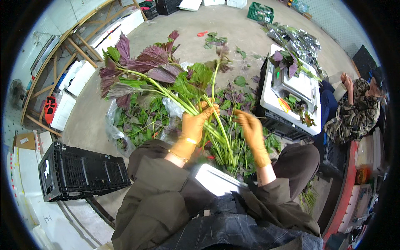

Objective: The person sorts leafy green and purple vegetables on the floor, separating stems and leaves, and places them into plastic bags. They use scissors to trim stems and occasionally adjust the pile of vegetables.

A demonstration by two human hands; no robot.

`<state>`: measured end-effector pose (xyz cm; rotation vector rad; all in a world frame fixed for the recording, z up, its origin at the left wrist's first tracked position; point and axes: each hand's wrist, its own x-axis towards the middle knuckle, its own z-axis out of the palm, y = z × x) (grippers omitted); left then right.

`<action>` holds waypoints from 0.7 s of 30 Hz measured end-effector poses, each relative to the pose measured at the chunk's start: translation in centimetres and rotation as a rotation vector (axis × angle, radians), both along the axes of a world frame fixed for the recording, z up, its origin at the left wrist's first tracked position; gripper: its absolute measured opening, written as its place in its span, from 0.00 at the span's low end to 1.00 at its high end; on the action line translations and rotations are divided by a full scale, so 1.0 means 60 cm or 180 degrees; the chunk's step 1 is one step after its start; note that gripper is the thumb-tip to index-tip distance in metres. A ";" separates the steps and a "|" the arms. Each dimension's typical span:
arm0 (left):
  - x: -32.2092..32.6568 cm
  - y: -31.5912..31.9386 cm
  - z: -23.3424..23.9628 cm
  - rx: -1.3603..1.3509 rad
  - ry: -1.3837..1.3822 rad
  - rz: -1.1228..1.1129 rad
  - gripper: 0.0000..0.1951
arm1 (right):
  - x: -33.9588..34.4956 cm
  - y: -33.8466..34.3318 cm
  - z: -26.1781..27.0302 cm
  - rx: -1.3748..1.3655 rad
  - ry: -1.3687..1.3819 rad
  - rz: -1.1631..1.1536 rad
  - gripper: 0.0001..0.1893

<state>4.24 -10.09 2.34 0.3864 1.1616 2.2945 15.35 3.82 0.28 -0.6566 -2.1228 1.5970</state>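
Note:
My left hand [193,126], in an orange glove, grips a bunch of long green stems with purple and green leaves [153,61], apparently perilla. The leafy tops fan out to the upper left, and the stem ends [226,153] point down towards my lap. To the right of the bunch is my right hand [252,132], also gloved and blurred, its fingertips close to a thin sprig. Whether it pinches that sprig is unclear. Below both hands lies a pile of cut leafy stems [247,153]. Against my legs rests a white box-like surface [215,181].
A clear plastic bag [112,117] of leaves sits left of the pile. On the right, a digital scale [297,86] stands on a white lid [312,120] over a black crate. A person in camouflage [353,109] sits beyond. A black folding crate [84,172] stands at left.

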 end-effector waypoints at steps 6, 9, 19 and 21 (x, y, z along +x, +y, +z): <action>0.003 -0.015 0.011 0.0438 -0.0047 -0.0707 0.17 | -0.047 -0.076 0.015 -0.1162 0.0896 0.0604 0.13; -0.005 -0.029 0.016 -0.0988 0.2719 -0.0257 0.17 | -0.044 -0.061 0.010 -0.2139 0.0756 0.1028 0.17; 0.015 -0.001 -0.013 -0.0731 0.0941 -0.0449 0.18 | -0.055 -0.082 -0.027 -0.2555 0.1283 0.0606 0.14; 0.021 0.000 -0.012 -0.0771 0.1007 -0.0516 0.18 | -0.056 -0.066 -0.016 -0.2088 0.1469 0.0611 0.13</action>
